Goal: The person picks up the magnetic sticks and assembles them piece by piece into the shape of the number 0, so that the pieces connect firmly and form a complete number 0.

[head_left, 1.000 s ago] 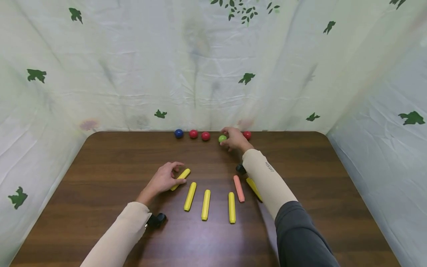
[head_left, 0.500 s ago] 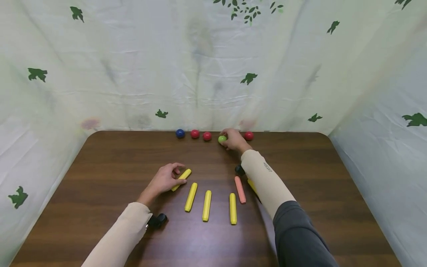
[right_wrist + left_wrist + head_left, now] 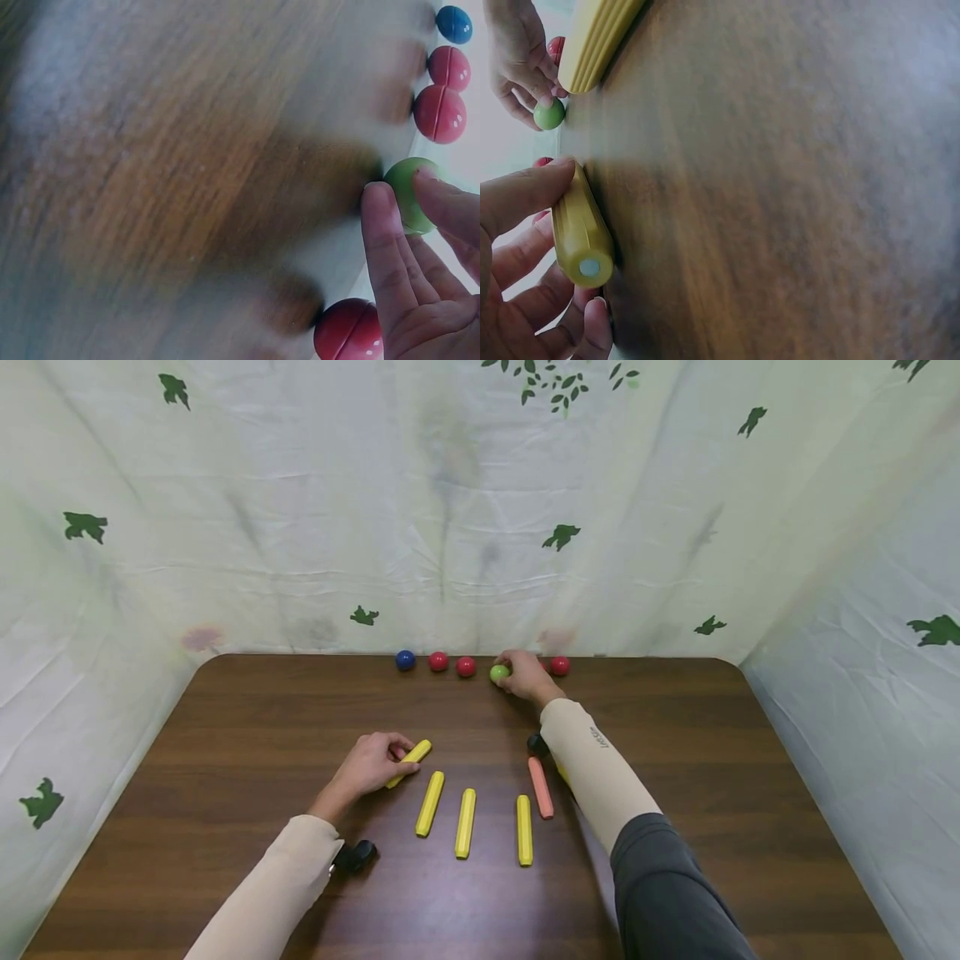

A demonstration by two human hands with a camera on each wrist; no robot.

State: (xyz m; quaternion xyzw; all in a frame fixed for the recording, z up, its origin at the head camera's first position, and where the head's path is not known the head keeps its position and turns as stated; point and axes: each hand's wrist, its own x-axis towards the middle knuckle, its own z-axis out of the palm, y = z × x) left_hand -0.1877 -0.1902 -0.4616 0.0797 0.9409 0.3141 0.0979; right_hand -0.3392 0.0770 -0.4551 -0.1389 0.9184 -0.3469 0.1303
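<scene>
My left hand (image 3: 372, 763) grips a ridged yellow stick (image 3: 582, 229) that lies slanted on the table. In the left wrist view, the thumb presses one side and the fingers curl around the other. A pale dot shows at the stick's near end. At the table's far edge, my right hand (image 3: 527, 677) pinches a green ball (image 3: 409, 193) between thumb and fingers. A dark red ball (image 3: 349, 331) sits close beside that hand. Left of the green ball stand two red balls (image 3: 466, 667) and a blue ball (image 3: 405, 660).
Several more yellow sticks (image 3: 466, 823) lie spread on the brown table (image 3: 247, 735). One pink stick (image 3: 541, 787) is among them, near the right forearm, which partly hides a yellow stick. Pale cloth (image 3: 300, 527) hangs behind the far edge and at both sides.
The left fingers have closed down onto the yellow stick. The right hand has drawn its fingers in on the green ball, which stays about where it was.
</scene>
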